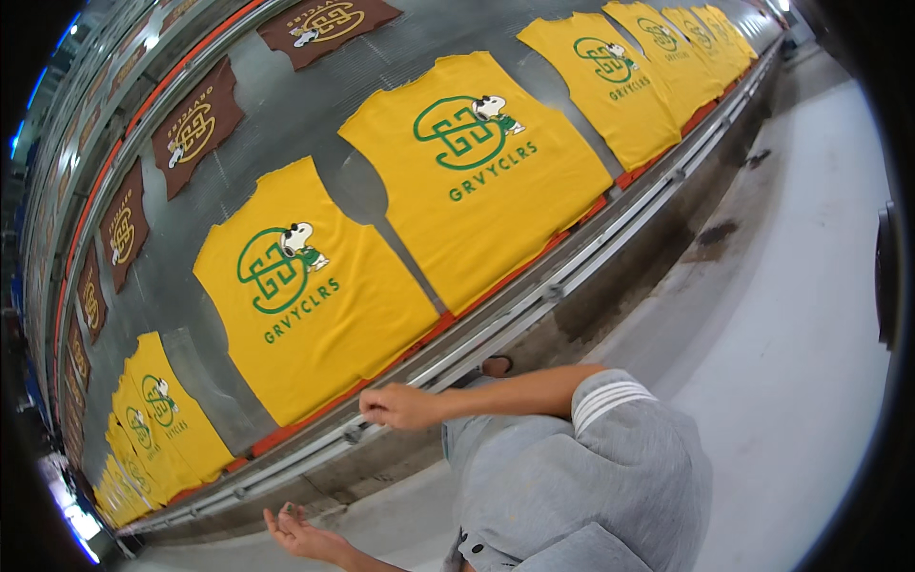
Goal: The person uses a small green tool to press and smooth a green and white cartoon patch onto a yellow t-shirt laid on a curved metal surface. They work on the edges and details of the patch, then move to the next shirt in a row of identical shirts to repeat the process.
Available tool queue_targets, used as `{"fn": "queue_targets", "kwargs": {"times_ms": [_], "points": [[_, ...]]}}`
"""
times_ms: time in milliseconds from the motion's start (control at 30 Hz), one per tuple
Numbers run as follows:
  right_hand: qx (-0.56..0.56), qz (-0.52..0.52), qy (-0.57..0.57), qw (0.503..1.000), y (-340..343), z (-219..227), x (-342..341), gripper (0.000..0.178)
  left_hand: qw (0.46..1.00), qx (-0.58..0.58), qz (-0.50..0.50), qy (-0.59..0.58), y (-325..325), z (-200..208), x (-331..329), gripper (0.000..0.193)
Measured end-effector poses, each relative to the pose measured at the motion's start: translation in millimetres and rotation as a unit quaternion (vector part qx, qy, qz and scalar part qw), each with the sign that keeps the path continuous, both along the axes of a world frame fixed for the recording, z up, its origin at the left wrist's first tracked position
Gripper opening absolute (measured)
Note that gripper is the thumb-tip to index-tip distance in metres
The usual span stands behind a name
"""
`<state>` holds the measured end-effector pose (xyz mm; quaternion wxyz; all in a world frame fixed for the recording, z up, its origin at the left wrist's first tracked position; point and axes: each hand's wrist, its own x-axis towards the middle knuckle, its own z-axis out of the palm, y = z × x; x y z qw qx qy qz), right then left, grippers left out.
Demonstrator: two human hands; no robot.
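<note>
My right hand (405,406) is curled closed over the near rail of a long printing table (355,191). What its fingers hold, if anything, is hidden. Lower left, my left hand (303,538) is turned palm up beside the table, fingers loosely bent and apart; a small greyish spot shows at its fingertips, too small to name. Nearest to both hands lies a yellow shirt panel (353,291), flat, with a green round emblem, lettering and a white cartoon dog. Another yellow panel (534,191) with the same print lies to its right. Neither hand touches a panel.
Several more yellow panels (639,133) line the near edge both ways. Maroon panels (197,129) with yellow prints lie along the far side. A metal rail (553,294) runs along the table's edge beside a red strip. The pale floor (791,238) extends at right.
</note>
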<state>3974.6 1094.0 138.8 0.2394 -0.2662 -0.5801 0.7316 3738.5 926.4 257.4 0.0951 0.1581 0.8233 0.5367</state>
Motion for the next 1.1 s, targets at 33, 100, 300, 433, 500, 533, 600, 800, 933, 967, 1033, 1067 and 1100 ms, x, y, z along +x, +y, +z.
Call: {"fn": "queue_targets", "kwargs": {"times_ms": [33,100,300,433,500,533,600,800,933,967,1033,1067,1100], "points": [[-0.034,0.008,0.007,0.999,-11.5,11.4,12.4,0.013,0.999,-0.031,0.012,-0.014,-32.0,-15.4,2.7,0.040],[0.035,0.050,0.024,0.998,-24.6,23.0,41.4,0.013,0.990,-0.113,0.078,-0.043,-75.0,-32.3,38.2,0.042],[0.080,0.117,0.051,0.989,19.4,34.1,150.6,0.014,0.956,-0.152,0.234,-0.090,-185.9,-44.6,167.2,0.046],[0.103,0.164,-0.046,0.980,80.2,12.3,253.8,0.016,0.929,-0.136,0.322,-0.124,-170.1,-58.0,272.7,0.048],[0.104,0.148,-0.094,0.979,104.9,7.8,316.8,0.017,0.924,-0.128,0.331,-0.145,-119.2,-51.9,326.5,0.050],[0.105,0.134,-0.120,0.978,118.2,4.0,350.0,0.018,0.923,-0.127,0.325,-0.160,-96.2,-51.1,347.8,0.052],[0.137,0.122,-0.231,0.956,144.3,-7.3,420.9,0.018,0.930,-0.150,0.282,-0.179,-29.6,-47.7,391.7,0.052],[0.143,0.061,-0.339,0.928,168.5,-29.1,613.3,0.018,0.976,-0.172,0.020,-0.135,95.8,-56.4,475.0,0.044],[0.201,0.075,-0.279,0.936,179.6,-58.1,638.4,0.018,0.981,-0.183,-0.012,-0.069,122.0,-43.4,520.1,0.021],[0.188,0.050,-0.299,0.934,179.2,-57.5,631.2,0.019,0.981,-0.186,-0.011,-0.061,125.4,-34.5,532.6,0.023],[0.198,0.025,-0.285,0.937,178.5,-59.6,623.6,0.019,0.984,-0.164,0.032,-0.058,118.6,-22.0,558.8,0.024],[0.220,0.027,-0.256,0.941,178.2,-61.9,625.4,0.019,0.985,-0.152,0.058,-0.057,114.6,-18.1,574.6,0.024],[0.249,0.027,-0.227,0.941,179.0,-63.9,627.0,0.018,0.984,-0.148,0.086,-0.043,112.3,-15.6,595.6,0.027]]}}
